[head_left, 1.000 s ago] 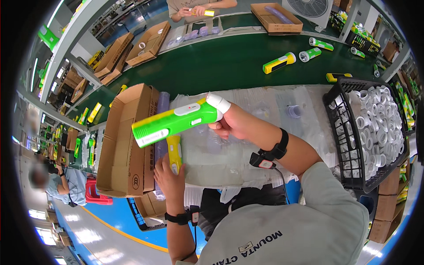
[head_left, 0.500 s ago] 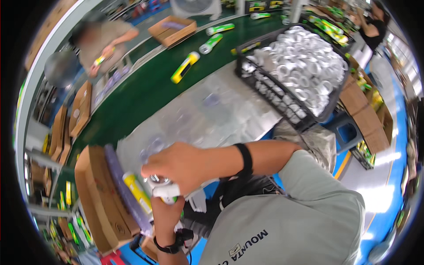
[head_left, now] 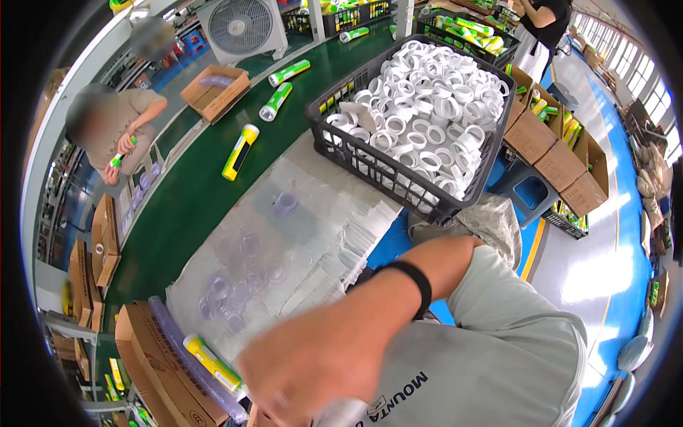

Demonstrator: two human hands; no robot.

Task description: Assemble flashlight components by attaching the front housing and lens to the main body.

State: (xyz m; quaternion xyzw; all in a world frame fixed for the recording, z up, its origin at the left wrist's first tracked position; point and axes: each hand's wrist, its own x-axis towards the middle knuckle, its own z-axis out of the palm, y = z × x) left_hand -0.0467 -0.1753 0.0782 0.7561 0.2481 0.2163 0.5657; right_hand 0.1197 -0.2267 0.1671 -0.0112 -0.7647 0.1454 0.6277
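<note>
My right hand (head_left: pixel 313 359) is low in the picture, its back turned up, with a black band on the wrist. Its fingers point down and are smeared and hidden, so what they hold, if anything, cannot be made out. My left hand is out of sight. Close by, to the left, a yellow and white flashlight (head_left: pixel 212 361) lies beside a long row of nested clear purplish discs (head_left: pixel 186 349) at a cardboard box (head_left: pixel 153 377). Loose clear round lenses (head_left: pixel 226 299) are scattered over the pale sheet (head_left: pixel 313 213) in front of me.
A black crate (head_left: pixel 377 178) heaped with white rings (head_left: pixel 434 107) stands at the back right. Several flashlights lie on the green conveyor (head_left: pixel 185 185). Across it a person (head_left: pixel 117 135) handles a green flashlight. Cardboard boxes (head_left: pixel 555 156) sit on a stool (head_left: pixel 526 192) at right.
My right hand has moved down and toward me. My left hand, earlier gripping a white and green piece beneath it, no longer shows. The view has shifted, revealing more of the sheet.
</note>
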